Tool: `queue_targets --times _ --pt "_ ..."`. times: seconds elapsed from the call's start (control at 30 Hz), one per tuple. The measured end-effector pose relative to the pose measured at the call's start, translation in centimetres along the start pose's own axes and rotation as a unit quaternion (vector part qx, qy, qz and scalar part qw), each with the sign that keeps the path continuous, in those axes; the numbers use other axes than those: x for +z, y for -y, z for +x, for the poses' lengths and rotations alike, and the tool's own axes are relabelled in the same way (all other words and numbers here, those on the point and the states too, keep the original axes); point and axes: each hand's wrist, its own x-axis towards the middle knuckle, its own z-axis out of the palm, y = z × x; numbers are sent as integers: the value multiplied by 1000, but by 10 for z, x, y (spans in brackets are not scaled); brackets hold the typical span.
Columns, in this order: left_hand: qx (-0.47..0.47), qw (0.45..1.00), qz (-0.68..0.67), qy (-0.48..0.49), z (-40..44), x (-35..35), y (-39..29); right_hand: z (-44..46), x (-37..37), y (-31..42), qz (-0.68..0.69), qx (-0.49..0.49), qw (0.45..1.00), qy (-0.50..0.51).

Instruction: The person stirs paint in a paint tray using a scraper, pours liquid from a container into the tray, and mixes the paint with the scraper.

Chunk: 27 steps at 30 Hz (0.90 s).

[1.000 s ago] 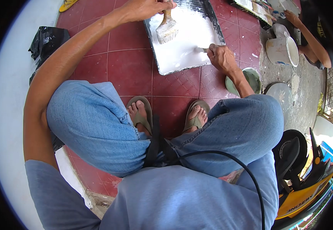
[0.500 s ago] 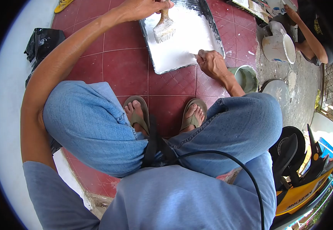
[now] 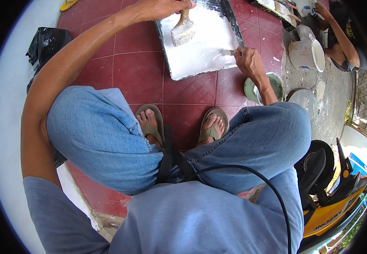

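Fingers of my left hand [image 3: 162, 8] are wrapped round the wooden handle of a wide paintbrush [image 3: 183, 32]. Its bristles point down over the white paint in a black paint tray [image 3: 166, 59], coated with white. At the tray's right side, my right hand [image 3: 251, 63] is closed on the handle of a scraper-like tool [image 3: 228, 52]. Its flat grey end reaches over the paint near the tray's right edge; most of its handle is hidden in my fist. Just below my right forearm stands a greenish bucket [image 3: 275, 86], with white inside it.
A paint-smeared white bucket [image 3: 308, 55] stands at the right, beside another person's arm [image 3: 345, 41]. Black plastic bags [image 3: 50, 42] lie along the left wall. A yellow motorbike [image 3: 333, 218] is at lower right. Red tiles [image 3: 137, 78] surround my sandalled feet.
My right hand has moved right with the tool, from the tray's lower edge to its right side. The brush in my left hand has shifted slightly right.
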Motion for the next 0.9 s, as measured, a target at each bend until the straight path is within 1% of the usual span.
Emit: queue_targets --times 0.07,0.2,0.23,0.3,0.37,0.4,0.5,0.6,0.63,0.73,0.8,0.87,0.9 --pt "9 1000 -15 -2 0 0 4 0 7 -16 -44 -4 999 -12" --pt "42 999 -14 -10 -1 -2 4 -13 6 1 -21 -45 999 18" --pt "39 999 -12 -8 -3 -3 2 -10 0 2 10 -10 1000 18" --pt "37 999 -8 -5 -6 -4 -5 -2 1 -11 -33 -16 999 -32" --pt "33 999 -30 1 -1 0 5 9 7 -20 -63 -18 995 -69" --pt "30 999 -41 3 1 1 8 8 5 -14 -52 -23 997 -55" --pt "34 999 -13 -1 -1 -3 4 3 6 14 0 -56 998 5" --pt "42 999 -22 -12 -3 -3 6 2 1 20 10 -26 1000 -10" --pt "37 999 -19 -10 -2 -2 6 7 3 13 1 -30 999 -22" --pt "34 999 -10 -3 2 -1 9 13 12 23 -21 -68 997 -8" --pt "45 999 -9 -4 4 1 12 9 25 41 -1 -160 987 18" --pt "38 999 -9 -4 4 1 9 7 30 56 14 -217 974 60" --pt "33 999 -8 -5 2 0 9 9 32 57 31 -240 969 49"
